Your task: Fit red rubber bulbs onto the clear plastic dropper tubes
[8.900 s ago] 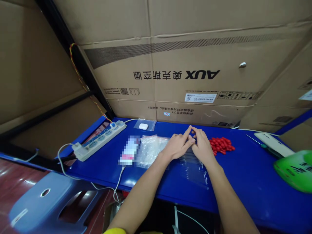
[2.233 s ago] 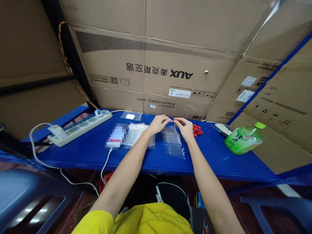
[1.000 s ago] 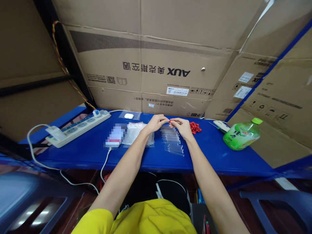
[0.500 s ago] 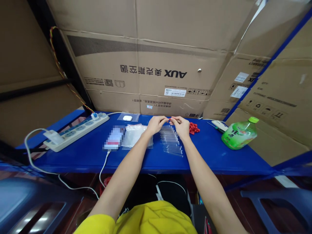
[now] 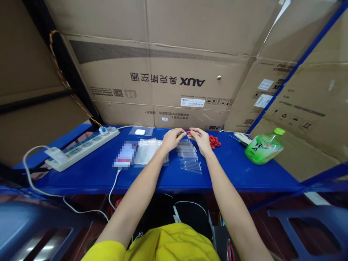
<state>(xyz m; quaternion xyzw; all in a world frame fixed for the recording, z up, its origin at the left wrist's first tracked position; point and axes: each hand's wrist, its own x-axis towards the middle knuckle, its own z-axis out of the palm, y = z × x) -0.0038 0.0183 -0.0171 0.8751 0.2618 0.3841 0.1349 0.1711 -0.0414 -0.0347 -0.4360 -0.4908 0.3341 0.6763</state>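
The hands have barely moved in the last half second. The left hand [image 5: 172, 138] and right hand [image 5: 201, 139] still meet fingertip to fingertip above the far end of the tubes, while the view has drifted a little to the left.

One red cap [image 5: 188, 132] shows between the two hands. It is small, bright and oblong, and is held just off the blue table [image 5: 233, 170]. The thumb and forefinger of each hand are pinched shut on it, the left from its left end and the right from its right end. Whether a tube is held along with it cannot be told.

Below the hands lies one row of clear tubes [image 5: 189, 158], side by side and too fine to count. One heap of red caps [image 5: 214, 141] sits just beside the right hand, on its right.

There is also one green bottle [image 5: 263, 147], one power strip [image 5: 81, 146], one phone [image 5: 124, 156] and one plastic bag [image 5: 148, 150].
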